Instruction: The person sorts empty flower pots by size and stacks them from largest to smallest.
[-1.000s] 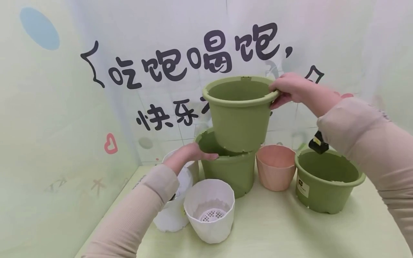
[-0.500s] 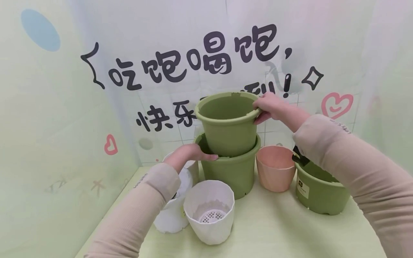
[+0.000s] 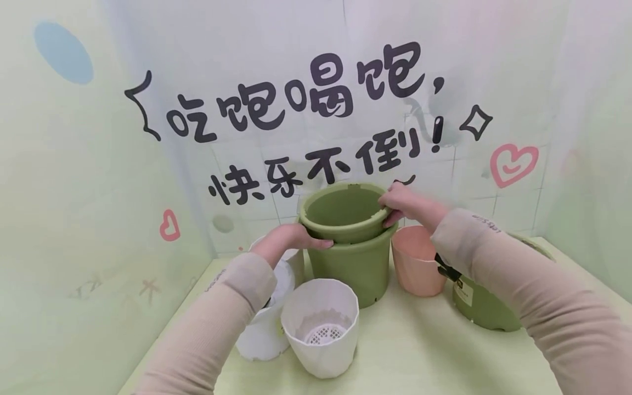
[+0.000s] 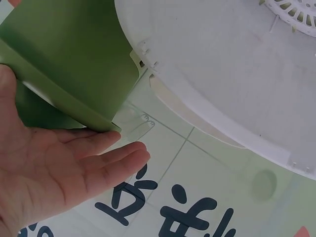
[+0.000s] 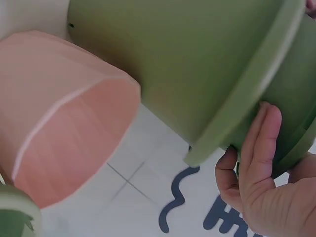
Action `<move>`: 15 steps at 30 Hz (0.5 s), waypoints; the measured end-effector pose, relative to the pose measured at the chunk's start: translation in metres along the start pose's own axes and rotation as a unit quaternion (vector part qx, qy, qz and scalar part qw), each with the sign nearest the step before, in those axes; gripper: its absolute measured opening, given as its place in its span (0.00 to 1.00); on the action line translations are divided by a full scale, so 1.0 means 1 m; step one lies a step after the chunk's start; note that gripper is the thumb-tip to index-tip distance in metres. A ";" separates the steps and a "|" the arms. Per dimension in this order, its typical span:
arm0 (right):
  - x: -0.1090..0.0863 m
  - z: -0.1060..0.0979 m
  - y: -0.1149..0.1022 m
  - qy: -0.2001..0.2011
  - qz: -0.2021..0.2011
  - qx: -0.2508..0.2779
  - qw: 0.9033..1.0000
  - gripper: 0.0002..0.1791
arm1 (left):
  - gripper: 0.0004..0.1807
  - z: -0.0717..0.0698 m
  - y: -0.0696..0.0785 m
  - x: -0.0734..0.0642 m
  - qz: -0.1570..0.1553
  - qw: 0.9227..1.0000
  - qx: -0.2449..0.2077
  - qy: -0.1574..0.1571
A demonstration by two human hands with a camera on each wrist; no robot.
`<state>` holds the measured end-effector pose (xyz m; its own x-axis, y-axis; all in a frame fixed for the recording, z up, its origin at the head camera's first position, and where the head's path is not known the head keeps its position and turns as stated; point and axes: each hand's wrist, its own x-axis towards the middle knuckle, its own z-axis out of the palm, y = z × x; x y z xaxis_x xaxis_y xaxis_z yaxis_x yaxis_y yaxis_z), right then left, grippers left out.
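My right hand (image 3: 407, 203) grips the rim of a green flowerpot (image 3: 340, 216) at its right side. That pot sits mostly inside a second, lower green flowerpot (image 3: 350, 274), its rim just above the lower one's. In the right wrist view, several fingers (image 5: 264, 143) reach between the two rims. My left hand (image 3: 291, 238) rests at the lower pot's left rim, its thumb lying along the front. The left wrist view shows the palm and straight fingers (image 4: 118, 158) beside the green rim.
A white pot (image 3: 323, 329) with a slotted base stands in front, beside other white pots (image 3: 264, 334) under my left arm. A pink pot (image 3: 417, 260) is right of the stack. Another green pot (image 3: 486, 307) is partly hidden by my right sleeve. Behind hangs a lettered curtain (image 3: 316, 109).
The right hand has lowered its flowerpot down and slightly left into the lower green one. The left hand has stayed at the lower rim.
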<state>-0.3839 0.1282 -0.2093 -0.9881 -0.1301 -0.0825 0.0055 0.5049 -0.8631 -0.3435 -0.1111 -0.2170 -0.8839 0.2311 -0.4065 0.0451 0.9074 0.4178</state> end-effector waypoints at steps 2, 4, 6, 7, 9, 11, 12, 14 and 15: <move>0.003 0.003 0.004 0.009 0.005 -0.013 1.000 0.03 | 0.44 0.001 -0.001 0.000 0.010 0.999 0.026 0.018; 0.006 0.005 0.007 0.022 0.002 -0.037 0.999 0.02 | 0.44 0.001 -0.001 0.000 0.013 0.999 0.036 0.025; 0.010 0.008 0.009 0.038 0.000 -0.077 0.996 0.02 | 0.44 0.001 -0.001 0.000 0.005 0.999 0.039 0.023; 0.012 0.009 0.010 0.046 -0.006 -0.108 0.993 0.02 | 0.45 0.001 -0.001 0.000 -0.003 0.999 0.042 0.016; 0.015 0.011 0.011 0.061 -0.027 -0.195 0.979 0.04 | 0.46 0.000 0.000 0.000 -0.022 0.999 0.045 -0.003; 0.016 0.014 0.012 0.080 -0.039 -0.270 0.959 0.04 | 0.47 0.000 0.000 0.000 -0.040 0.998 0.043 -0.016; 0.016 0.015 0.012 0.088 -0.045 -0.300 0.949 0.04 | 0.48 0.000 0.000 0.001 -0.046 0.998 0.042 -0.021; 0.017 0.017 0.012 0.094 -0.055 -0.347 0.931 0.04 | 0.48 0.000 0.001 0.000 -0.052 0.998 0.037 -0.024; 0.018 0.018 0.012 0.093 -0.056 -0.364 0.925 0.03 | 0.48 0.000 0.001 0.001 -0.049 0.998 0.035 -0.020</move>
<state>-0.3986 0.1166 -0.2296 -0.9861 -0.1013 0.1318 -0.1362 0.9470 -0.2908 -0.3440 -0.1103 -0.2170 -0.8665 0.1523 -0.4753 -0.0073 0.9484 0.3171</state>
